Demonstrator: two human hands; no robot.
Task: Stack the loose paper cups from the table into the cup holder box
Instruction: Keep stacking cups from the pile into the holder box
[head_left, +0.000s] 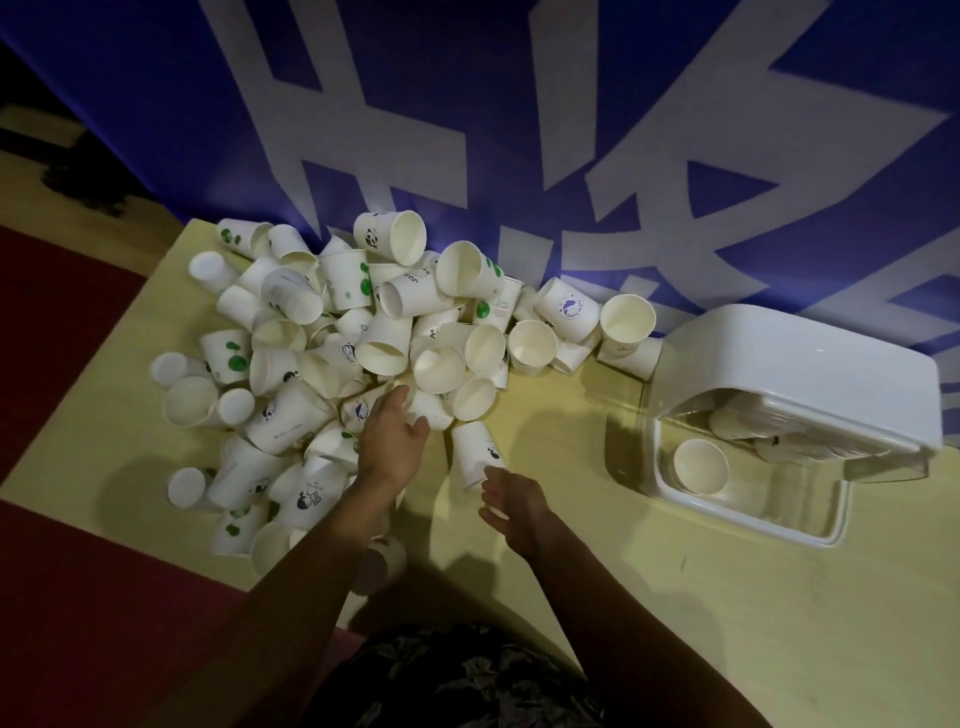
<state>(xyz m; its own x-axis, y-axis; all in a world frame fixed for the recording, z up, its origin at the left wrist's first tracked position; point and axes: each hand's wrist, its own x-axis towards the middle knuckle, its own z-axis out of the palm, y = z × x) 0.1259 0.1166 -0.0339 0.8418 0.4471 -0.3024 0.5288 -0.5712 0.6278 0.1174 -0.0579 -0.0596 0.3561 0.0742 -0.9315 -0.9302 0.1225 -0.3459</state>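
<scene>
Patterned shorts (457, 680) cropped | left hand (392, 441) hides cups (332, 332)

Cup holder box (789, 379): on the surface (675, 597), right side, against the banner (519, 130) behind. Inside it: stacked cups (698, 465). Left of box: heap of loose paper cups (337, 364). Between heap and box, nearer the heap: single cup (475, 460), lying on its side.
</scene>
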